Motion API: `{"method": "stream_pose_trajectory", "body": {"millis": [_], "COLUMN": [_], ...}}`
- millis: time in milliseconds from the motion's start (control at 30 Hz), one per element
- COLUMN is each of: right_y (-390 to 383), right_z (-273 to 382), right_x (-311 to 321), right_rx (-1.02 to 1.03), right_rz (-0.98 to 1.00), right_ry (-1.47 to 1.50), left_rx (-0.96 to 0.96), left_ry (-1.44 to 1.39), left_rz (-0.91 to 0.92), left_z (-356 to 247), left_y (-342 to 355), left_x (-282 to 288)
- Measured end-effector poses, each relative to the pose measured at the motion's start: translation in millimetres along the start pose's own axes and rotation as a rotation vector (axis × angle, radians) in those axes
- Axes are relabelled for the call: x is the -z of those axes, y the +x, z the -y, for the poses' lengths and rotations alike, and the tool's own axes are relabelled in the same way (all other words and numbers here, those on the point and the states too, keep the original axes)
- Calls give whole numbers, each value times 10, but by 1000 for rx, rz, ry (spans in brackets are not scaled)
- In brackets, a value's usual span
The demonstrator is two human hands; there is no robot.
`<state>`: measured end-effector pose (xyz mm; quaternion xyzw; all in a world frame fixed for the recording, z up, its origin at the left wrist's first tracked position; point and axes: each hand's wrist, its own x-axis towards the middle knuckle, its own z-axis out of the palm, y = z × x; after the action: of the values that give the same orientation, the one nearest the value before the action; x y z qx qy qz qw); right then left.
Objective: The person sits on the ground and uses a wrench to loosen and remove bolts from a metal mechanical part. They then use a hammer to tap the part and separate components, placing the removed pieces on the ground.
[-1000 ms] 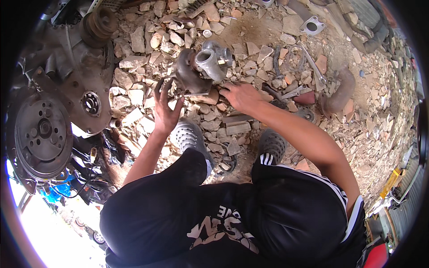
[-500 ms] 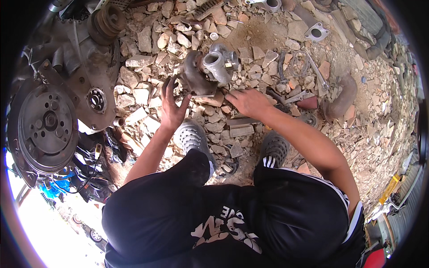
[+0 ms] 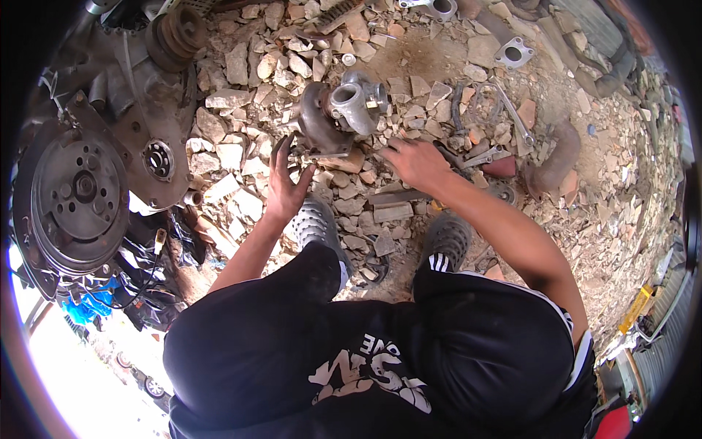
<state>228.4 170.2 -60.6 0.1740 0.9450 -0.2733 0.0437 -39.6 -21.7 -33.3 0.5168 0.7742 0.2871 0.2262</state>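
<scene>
Left grip [image 3: 285, 192]: the fingers are spread widely and have hold of nothing; they are near the left side of the turbocharger-like part [image 3: 322, 128], and I cannot tell if a fingertip touches a stone.
Right grip [image 3: 423, 167]: loosely open, fingers a little bent, with nothing that I can see inside; it hangs low over the rubble, apart from the part's right side.
Both arms: they come around the knees, one to each side, I think so that the part can be reached from two sides.
Turbocharger-like part: it sits on the rubble in front of the person, between the two hands but a bit beyond them; its flat lower plate [image 3: 329, 154] faces the person, and its pale round neck [image 3: 347, 99] opens upward.
Grey shoes [image 3: 318, 223]: set apart, probably for a steady squat.
Long spanner [image 3: 515, 113]: lies to the right, near the curved pipe [image 3: 559, 157], perhaps placed there for the right arm's easy reach.
Plate with holes [image 3: 515, 53]: farther away, flat on the ground.
Big engine [image 3: 80, 212]: at the left, well apart from the part.
</scene>
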Motion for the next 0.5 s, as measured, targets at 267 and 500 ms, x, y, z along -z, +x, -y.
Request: {"method": "stream_pose_trajectory", "body": {"millis": [267, 500], "right_y": [355, 236], "right_z": [78, 39], "right_x": [-179, -91], "right_rx": [-5, -204], "right_rz": [13, -139], "right_ry": [8, 167], "left_rx": [21, 70], "left_ry": [-65, -155], "left_rz": [-6, 10], "left_z": [-191, -156], "left_y": [-77, -198], "left_x": [-142, -127]}}
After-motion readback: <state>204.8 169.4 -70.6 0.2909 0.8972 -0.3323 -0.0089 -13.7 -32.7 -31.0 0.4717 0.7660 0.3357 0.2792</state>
